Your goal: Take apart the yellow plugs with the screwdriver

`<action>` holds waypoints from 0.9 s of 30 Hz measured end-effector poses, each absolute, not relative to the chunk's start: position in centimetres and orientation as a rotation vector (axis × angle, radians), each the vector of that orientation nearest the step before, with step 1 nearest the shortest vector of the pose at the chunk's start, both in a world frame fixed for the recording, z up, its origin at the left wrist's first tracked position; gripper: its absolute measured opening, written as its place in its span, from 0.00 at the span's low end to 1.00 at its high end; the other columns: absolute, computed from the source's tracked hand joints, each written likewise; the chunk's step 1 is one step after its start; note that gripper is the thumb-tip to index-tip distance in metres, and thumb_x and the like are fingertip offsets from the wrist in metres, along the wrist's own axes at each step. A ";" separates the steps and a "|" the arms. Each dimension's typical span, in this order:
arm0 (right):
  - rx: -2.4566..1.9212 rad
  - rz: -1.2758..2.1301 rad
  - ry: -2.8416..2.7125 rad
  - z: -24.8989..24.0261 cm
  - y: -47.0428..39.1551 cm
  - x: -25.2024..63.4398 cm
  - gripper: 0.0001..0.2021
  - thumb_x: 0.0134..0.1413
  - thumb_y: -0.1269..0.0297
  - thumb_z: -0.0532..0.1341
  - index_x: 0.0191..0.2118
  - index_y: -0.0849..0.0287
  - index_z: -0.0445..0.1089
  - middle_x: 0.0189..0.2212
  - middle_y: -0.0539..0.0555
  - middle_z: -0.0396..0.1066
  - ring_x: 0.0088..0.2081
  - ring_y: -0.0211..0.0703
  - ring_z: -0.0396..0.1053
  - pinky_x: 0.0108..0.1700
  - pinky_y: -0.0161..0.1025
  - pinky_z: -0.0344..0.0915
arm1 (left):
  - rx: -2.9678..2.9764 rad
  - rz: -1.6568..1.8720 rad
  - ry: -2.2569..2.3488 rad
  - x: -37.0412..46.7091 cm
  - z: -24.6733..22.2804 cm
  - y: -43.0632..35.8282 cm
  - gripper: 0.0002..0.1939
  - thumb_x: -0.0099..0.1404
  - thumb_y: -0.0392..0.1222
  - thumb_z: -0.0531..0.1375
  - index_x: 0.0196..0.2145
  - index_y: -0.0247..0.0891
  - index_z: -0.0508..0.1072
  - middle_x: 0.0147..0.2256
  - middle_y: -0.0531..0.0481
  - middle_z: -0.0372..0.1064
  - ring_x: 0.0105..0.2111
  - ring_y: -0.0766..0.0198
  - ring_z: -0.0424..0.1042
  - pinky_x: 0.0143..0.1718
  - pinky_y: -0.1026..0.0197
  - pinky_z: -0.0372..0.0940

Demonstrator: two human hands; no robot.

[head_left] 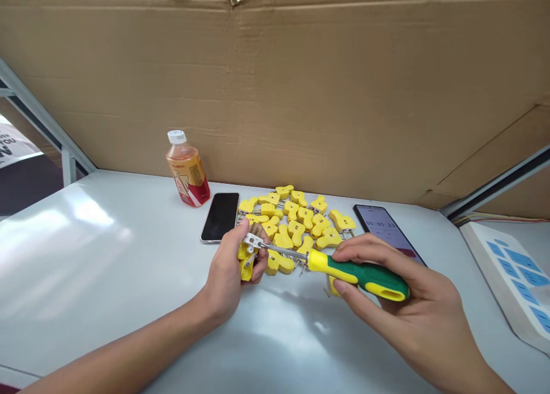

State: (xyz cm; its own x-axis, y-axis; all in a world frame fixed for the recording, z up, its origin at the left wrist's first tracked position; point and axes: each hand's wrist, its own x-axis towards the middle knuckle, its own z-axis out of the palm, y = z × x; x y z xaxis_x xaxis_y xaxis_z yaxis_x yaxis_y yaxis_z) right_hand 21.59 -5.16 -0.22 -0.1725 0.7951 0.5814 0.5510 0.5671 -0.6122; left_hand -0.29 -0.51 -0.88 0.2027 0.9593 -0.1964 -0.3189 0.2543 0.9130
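Note:
My left hand (227,268) is closed round a yellow electrical plug (246,262), whose inside shows a white part and metal prongs. In my right hand (412,308) is a screwdriver (361,275) with a green and yellow handle, gripped by thumb and fingers. Its metal shaft points left, and the tip meets the white part of the plug; whether it sits in a screw is too small to tell. Just beyond both hands lies a loose pile of yellow plugs (283,236), some with prongs showing. Another yellow piece is partly hidden behind the screwdriver and right fingers.
A drink bottle (189,173) stands at the back left, near a dark-screened phone (220,216). On the right lies a phone with a running timer (382,222), and beyond it a white power strip (507,274) with blue sockets. Cardboard (301,96) walls off the table's back.

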 end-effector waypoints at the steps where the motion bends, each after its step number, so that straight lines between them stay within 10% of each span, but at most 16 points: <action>1: -1.093 0.309 -1.864 -0.3 -5.2 21.6 0.14 0.58 0.74 0.66 0.44 0.45 0.72 0.39 0.47 0.75 0.41 0.41 0.77 0.45 0.34 0.76 | 0.865 1.067 0.941 -0.3 -0.9 -0.5 0.22 0.69 0.59 0.52 0.27 0.39 0.66 0.15 0.59 0.55 0.16 0.71 0.48 0.20 0.66 0.45; 16: -0.843 -0.047 -2.154 -0.8 -5.8 21.5 0.19 0.60 0.84 0.58 0.48 0.54 0.74 0.41 0.56 0.72 0.37 0.39 0.77 0.34 0.31 0.74 | 1.121 1.058 1.060 -0.3 -1.0 -0.3 0.24 0.68 0.61 0.50 0.26 0.40 0.66 0.14 0.60 0.52 0.16 0.70 0.48 0.20 0.64 0.46; 27: -1.276 1.190 -1.679 -0.2 -5.3 20.6 0.14 0.68 0.53 0.59 0.39 0.56 0.76 0.19 0.46 0.68 0.17 0.34 0.62 0.18 0.30 0.61 | 1.486 1.144 1.060 -0.7 -0.4 -0.8 0.24 0.70 0.61 0.48 0.25 0.42 0.63 0.22 0.55 0.55 0.23 0.64 0.54 0.22 0.62 0.52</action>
State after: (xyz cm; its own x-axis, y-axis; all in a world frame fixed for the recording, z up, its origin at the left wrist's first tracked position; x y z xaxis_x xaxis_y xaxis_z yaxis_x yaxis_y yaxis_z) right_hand 20.59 -5.27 -0.21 -0.2652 0.9642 0.0038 0.3157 0.0905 -0.9445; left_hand -0.67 -0.84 -0.43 0.1874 0.9696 0.1576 0.0832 -0.1755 0.9810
